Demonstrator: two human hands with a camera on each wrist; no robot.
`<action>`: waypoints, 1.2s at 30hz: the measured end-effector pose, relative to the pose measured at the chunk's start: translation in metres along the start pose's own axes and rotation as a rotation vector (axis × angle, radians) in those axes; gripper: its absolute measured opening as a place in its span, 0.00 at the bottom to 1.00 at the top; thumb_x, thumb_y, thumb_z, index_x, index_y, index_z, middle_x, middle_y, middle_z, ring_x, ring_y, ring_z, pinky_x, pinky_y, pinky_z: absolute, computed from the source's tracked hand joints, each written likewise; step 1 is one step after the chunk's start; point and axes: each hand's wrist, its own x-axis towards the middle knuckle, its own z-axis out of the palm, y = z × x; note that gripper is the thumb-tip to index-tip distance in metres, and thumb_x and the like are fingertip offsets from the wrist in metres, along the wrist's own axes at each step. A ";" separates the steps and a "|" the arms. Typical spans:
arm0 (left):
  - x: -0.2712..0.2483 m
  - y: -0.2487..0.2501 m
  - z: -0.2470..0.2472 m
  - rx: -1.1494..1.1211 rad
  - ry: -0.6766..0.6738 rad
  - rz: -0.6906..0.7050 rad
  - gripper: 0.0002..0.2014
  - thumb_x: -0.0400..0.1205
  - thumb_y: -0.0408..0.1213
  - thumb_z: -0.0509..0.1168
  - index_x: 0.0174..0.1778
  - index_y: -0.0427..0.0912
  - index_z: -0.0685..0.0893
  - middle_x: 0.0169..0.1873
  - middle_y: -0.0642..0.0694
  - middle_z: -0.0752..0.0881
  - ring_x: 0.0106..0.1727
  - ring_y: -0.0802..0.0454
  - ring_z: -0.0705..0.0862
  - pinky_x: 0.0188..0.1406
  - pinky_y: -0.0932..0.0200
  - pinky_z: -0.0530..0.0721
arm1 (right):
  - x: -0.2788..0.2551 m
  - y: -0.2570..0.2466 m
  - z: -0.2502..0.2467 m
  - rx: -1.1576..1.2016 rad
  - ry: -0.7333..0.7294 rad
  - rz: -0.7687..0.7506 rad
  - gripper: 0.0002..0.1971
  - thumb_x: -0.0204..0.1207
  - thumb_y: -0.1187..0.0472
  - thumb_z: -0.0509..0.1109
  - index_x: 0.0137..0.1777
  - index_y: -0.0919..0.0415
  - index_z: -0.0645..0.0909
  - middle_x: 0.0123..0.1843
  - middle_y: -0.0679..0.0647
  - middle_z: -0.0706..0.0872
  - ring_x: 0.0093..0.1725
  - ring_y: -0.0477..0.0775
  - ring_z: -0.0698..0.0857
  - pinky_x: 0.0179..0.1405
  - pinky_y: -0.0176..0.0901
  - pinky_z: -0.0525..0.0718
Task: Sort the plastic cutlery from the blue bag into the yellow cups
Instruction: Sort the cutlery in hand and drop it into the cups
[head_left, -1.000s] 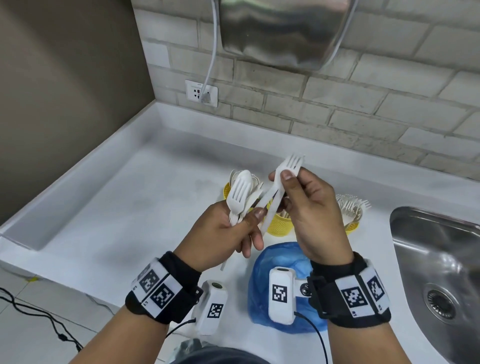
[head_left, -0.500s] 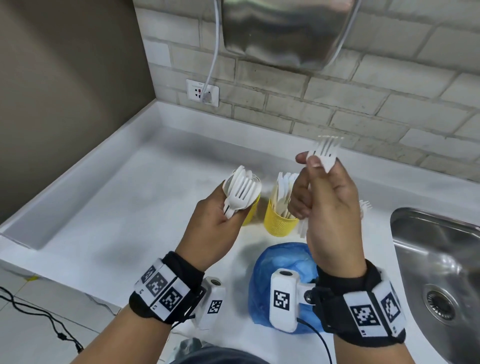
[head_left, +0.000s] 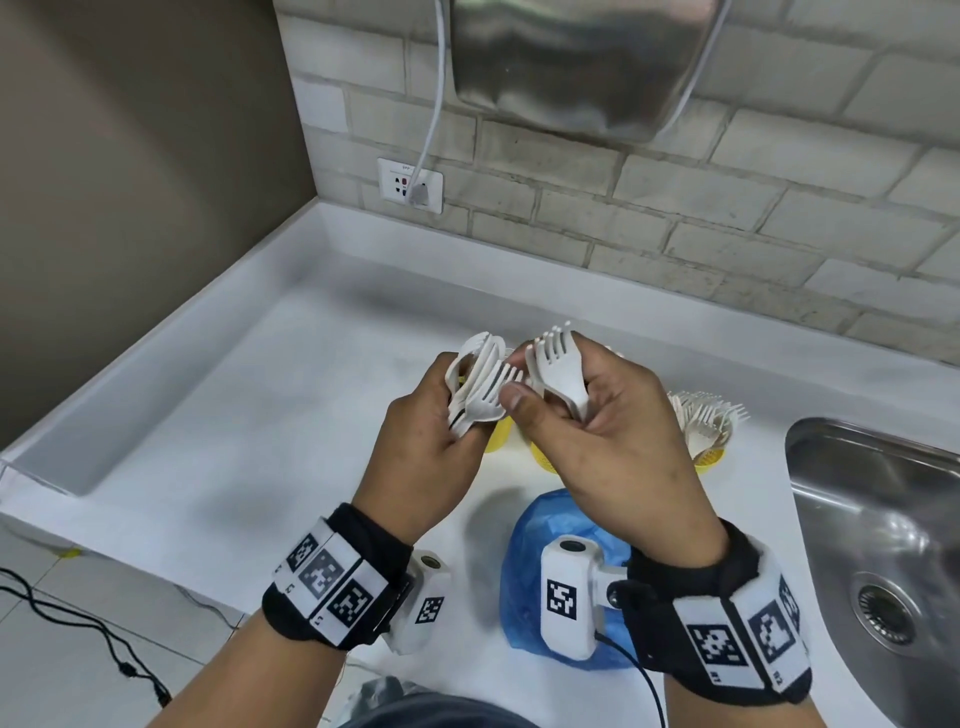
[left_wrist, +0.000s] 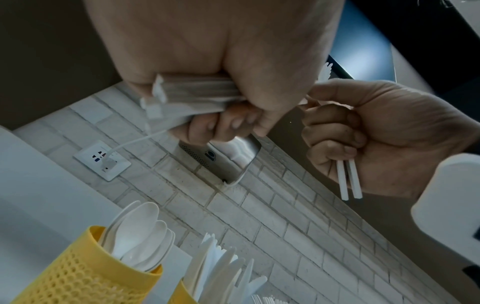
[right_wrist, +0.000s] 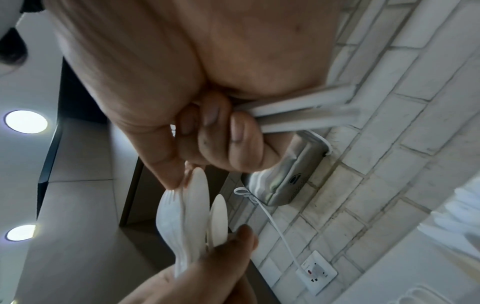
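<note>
My left hand (head_left: 457, 415) grips a bundle of white spoons and forks (head_left: 480, 384) by the handles (left_wrist: 192, 96), above the counter. My right hand (head_left: 571, 410) holds two white forks (head_left: 558, 364), tines up, with their handles (left_wrist: 348, 179) sticking out below the fist. Its thumb touches the left hand's bundle (right_wrist: 192, 216). Behind the hands stand yellow mesh cups: one with spoons (left_wrist: 85, 273), one with knives (left_wrist: 182, 292), and one with forks (head_left: 711, 457) to the right. The blue bag (head_left: 524, 571) lies on the counter below my right wrist.
A steel sink (head_left: 883, 519) is set into the counter at the right. A metal hand dryer (head_left: 587, 67) hangs on the brick wall, its cord plugged into a socket (head_left: 410, 184). The white counter (head_left: 234, 415) has a raised rim at left and back.
My right hand, raised with a fork and apart half a second ago, has come down and left to the left hand's bundle. The left hand has stayed roughly in place.
</note>
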 end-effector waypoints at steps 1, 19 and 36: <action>0.000 0.000 0.000 0.001 0.000 0.000 0.12 0.83 0.36 0.70 0.61 0.53 0.81 0.41 0.60 0.89 0.38 0.56 0.86 0.37 0.64 0.82 | 0.001 0.000 -0.001 -0.001 -0.008 -0.007 0.12 0.82 0.73 0.73 0.52 0.52 0.87 0.34 0.39 0.87 0.30 0.37 0.80 0.36 0.26 0.76; 0.001 -0.010 0.006 0.311 0.181 -0.059 0.19 0.82 0.31 0.65 0.67 0.48 0.71 0.37 0.51 0.82 0.35 0.38 0.79 0.33 0.52 0.73 | 0.007 0.021 0.006 0.356 0.305 0.242 0.20 0.73 0.47 0.75 0.60 0.56 0.79 0.30 0.47 0.73 0.26 0.48 0.68 0.29 0.46 0.67; -0.009 0.001 0.010 0.274 0.198 -0.019 0.20 0.82 0.34 0.67 0.69 0.48 0.71 0.41 0.59 0.82 0.40 0.42 0.84 0.33 0.57 0.72 | 0.007 0.036 0.030 0.167 0.337 0.127 0.18 0.87 0.51 0.64 0.54 0.69 0.81 0.29 0.51 0.76 0.28 0.53 0.72 0.29 0.50 0.72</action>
